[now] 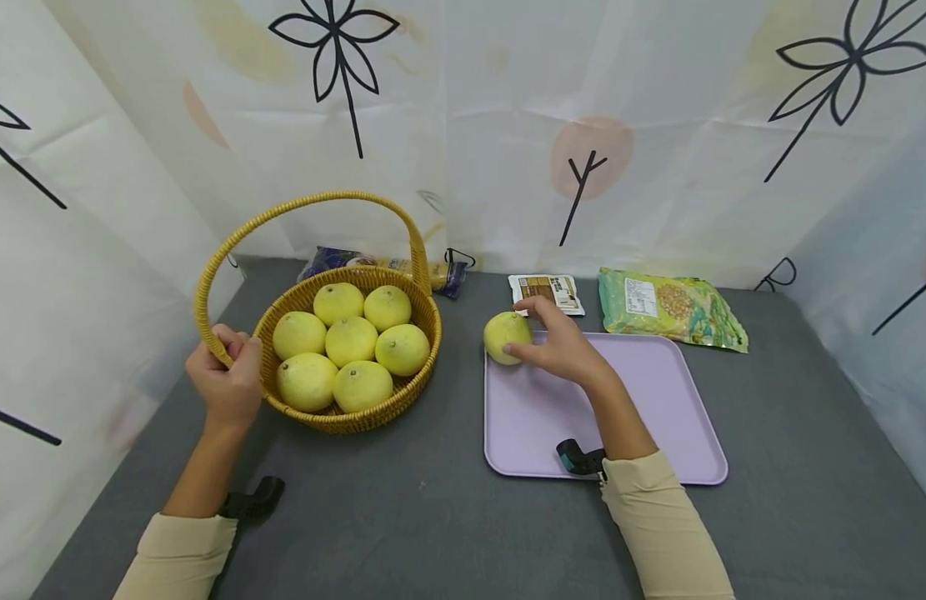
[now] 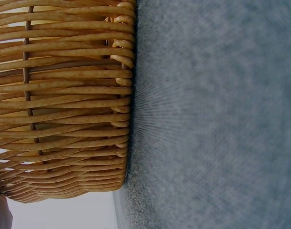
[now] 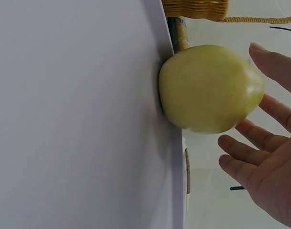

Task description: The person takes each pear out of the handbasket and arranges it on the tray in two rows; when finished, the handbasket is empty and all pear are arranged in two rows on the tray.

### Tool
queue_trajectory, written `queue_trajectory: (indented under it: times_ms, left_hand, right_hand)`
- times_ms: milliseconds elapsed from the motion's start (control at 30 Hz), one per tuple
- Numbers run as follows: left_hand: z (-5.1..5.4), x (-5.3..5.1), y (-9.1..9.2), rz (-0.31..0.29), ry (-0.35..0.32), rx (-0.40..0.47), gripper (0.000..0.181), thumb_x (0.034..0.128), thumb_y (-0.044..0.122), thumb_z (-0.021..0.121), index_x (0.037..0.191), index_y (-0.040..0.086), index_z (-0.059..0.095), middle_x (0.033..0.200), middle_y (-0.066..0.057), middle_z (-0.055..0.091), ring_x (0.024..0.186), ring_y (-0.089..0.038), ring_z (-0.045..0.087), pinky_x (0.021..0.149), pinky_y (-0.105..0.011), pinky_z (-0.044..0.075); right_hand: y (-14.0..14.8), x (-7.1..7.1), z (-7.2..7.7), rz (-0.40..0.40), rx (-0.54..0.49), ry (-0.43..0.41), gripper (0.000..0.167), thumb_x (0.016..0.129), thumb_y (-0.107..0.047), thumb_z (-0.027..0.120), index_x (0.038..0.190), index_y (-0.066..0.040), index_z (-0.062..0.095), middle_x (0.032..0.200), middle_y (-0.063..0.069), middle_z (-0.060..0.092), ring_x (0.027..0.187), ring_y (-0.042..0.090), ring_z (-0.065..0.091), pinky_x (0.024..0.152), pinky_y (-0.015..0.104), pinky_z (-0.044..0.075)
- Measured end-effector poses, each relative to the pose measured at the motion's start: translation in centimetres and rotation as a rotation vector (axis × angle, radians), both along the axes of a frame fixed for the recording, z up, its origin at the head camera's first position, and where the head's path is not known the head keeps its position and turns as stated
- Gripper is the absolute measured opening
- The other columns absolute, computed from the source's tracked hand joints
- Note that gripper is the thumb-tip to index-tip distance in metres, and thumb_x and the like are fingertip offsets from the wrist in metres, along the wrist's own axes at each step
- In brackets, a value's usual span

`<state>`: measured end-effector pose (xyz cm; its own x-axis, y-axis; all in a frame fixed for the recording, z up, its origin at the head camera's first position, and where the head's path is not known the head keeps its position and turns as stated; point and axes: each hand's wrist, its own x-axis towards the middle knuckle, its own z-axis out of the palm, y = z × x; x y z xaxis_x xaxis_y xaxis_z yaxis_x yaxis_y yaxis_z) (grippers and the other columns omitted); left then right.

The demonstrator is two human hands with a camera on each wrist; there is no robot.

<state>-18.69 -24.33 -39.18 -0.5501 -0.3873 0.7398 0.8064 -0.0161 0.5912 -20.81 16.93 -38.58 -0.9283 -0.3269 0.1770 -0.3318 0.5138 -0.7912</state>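
My left hand (image 1: 226,375) grips the lower left end of the handle of a yellow wicker basket (image 1: 347,423). Several round yellow-green fruits (image 1: 351,341) fill the basket. The basket's woven side (image 2: 64,105) takes up the left of the left wrist view. Another such fruit (image 1: 503,337) rests at the far left corner of a lilac tray (image 1: 590,417). Around this fruit my right hand (image 1: 558,340) is spread, thumb in front and fingers behind. In the right wrist view the fingers (image 3: 243,151) stand loose beside the fruit (image 3: 209,90), without a visible grip.
Behind the basket lies a dark blue and yellow packet (image 1: 387,265). A small white and brown packet (image 1: 547,293) and a green bag (image 1: 668,308) lie beyond the tray. A printed white curtain (image 1: 500,167) borders the grey table (image 1: 417,517).
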Motion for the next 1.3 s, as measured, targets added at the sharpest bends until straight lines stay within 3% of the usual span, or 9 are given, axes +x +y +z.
queue_trajectory:
  times_ms: [200, 367, 967, 1200, 1300]
  left_hand:
    - [0.0, -0.1, 0.0, 0.0, -0.004, -0.007, 0.034, 0.0795, -0.017, 0.049, 0.059, -0.006, 0.024, 0.051, -0.001, 0.025, 0.047, -0.007, 0.015, 0.044, -0.023, 0.011]
    - [0.0, 0.0, -0.1, 0.015, 0.001, -0.015, 0.034, 0.0792, -0.017, 0.048, 0.059, -0.005, 0.024, 0.051, -0.001, 0.025, 0.048, -0.006, 0.015, 0.044, -0.023, 0.01]
    - [-0.1, 0.0, -0.2, 0.037, -0.011, -0.053, 0.031, 0.0797, -0.017, 0.048, 0.061, -0.007, 0.025, 0.052, -0.001, 0.025, 0.048, -0.006, 0.015, 0.044, -0.022, 0.011]
    - [-0.2, 0.0, -0.2, 0.045, -0.004, -0.047, 0.031, 0.0788, -0.017, 0.048, 0.06, -0.006, 0.025, 0.052, -0.001, 0.024, 0.048, -0.006, 0.015, 0.044, -0.022, 0.011]
    - [-0.1, 0.0, -0.1, 0.042, -0.005, -0.049, 0.032, 0.0792, -0.017, 0.048, 0.061, -0.006, 0.025, 0.053, 0.0, 0.023, 0.048, -0.006, 0.014, 0.045, -0.022, 0.011]
  right_hand:
    - [-1.1, 0.1, 0.7, -0.049, 0.004, 0.148, 0.045, 0.087, -0.011, 0.078, 0.125, 0.002, 0.059, 0.135, 0.017, 0.056, 0.132, 0.032, 0.047, 0.108, 0.051, 0.035]
    - [-2.9, 0.4, 1.5, -0.048, 0.019, 0.186, 0.039, 0.089, -0.017, 0.078, 0.124, -0.005, 0.065, 0.139, 0.013, 0.056, 0.134, 0.026, 0.046, 0.11, 0.045, 0.035]
    - [-10.3, 0.5, 3.4, 0.138, 0.277, 0.167, 0.056, 0.091, -0.029, 0.075, 0.139, -0.005, 0.058, 0.141, 0.01, 0.057, 0.134, 0.027, 0.049, 0.109, 0.044, 0.037]
    - [-12.5, 0.1, 3.6, 0.237, 0.413, 0.251, 0.054, 0.089, -0.027, 0.078, 0.134, -0.003, 0.06, 0.136, 0.01, 0.059, 0.131, 0.025, 0.051, 0.115, 0.04, 0.029]
    - [-13.1, -0.1, 3.5, 0.254, 0.461, 0.264, 0.052, 0.088, -0.03, 0.079, 0.131, -0.006, 0.062, 0.133, 0.008, 0.061, 0.124, 0.024, 0.055, 0.108, 0.038, 0.037]
